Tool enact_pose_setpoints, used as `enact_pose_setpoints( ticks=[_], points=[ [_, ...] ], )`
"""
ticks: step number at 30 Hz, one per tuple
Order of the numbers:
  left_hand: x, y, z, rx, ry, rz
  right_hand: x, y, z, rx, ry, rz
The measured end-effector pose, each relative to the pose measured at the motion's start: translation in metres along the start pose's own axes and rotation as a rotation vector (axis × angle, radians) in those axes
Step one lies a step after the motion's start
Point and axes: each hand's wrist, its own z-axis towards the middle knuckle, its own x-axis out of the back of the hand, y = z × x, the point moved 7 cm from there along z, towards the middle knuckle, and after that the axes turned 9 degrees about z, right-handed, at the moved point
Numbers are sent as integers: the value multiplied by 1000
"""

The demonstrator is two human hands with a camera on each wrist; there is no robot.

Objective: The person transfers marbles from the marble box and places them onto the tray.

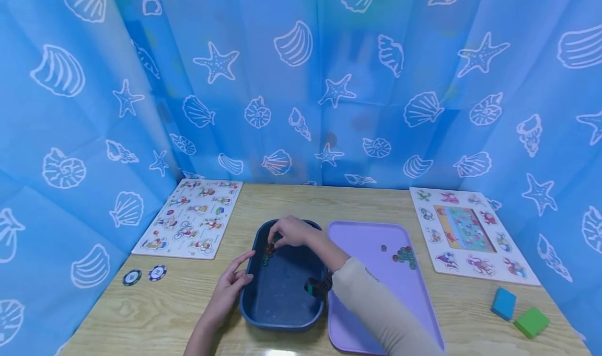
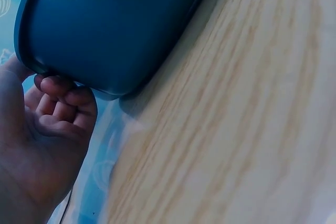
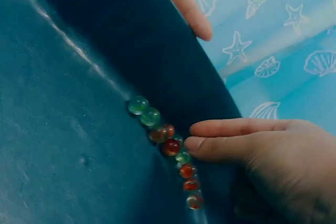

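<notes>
A deep dark blue tub [image 1: 287,293] stands on the table with a row of glass marbles [image 3: 150,116], green and red, along the foot of its left wall. My left hand [image 1: 229,284] holds the tub's left rim; in the left wrist view the fingers [image 2: 79,98] curl against the outer wall. Inside the tub, my right hand [image 1: 292,231] reaches down to the marbles. Its thumb and forefinger [image 3: 226,148] lie close together beside a red marble [image 3: 171,147], with no marble plainly seen between them.
Right of the tub lies a lilac tray [image 1: 357,293], partly under my right forearm, holding several marbles [image 1: 405,256]. Picture boards lie at the left [image 1: 188,217] and right [image 1: 470,236]. Two poker chips [image 1: 157,273] are at left; a blue block [image 1: 504,303] and green block [image 1: 532,322] at right.
</notes>
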Motion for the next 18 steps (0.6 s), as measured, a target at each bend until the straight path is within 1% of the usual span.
enact_pose_setpoints(
  ticks=[6, 11, 15, 18],
  points=[
    [-1, 1, 0, -28, -8, 18, -13, 11, 4, -27, -18, 18],
    [-2, 1, 1, -14, -21, 8, -18, 15, 5, -66, -24, 14],
    [-2, 1, 1, 14, -28, -1, -14, 11, 3, -55, -17, 16],
    [-1, 0, 1, 27, -29, -2, -3, 4, -3, -31, 12, 48]
  ],
)
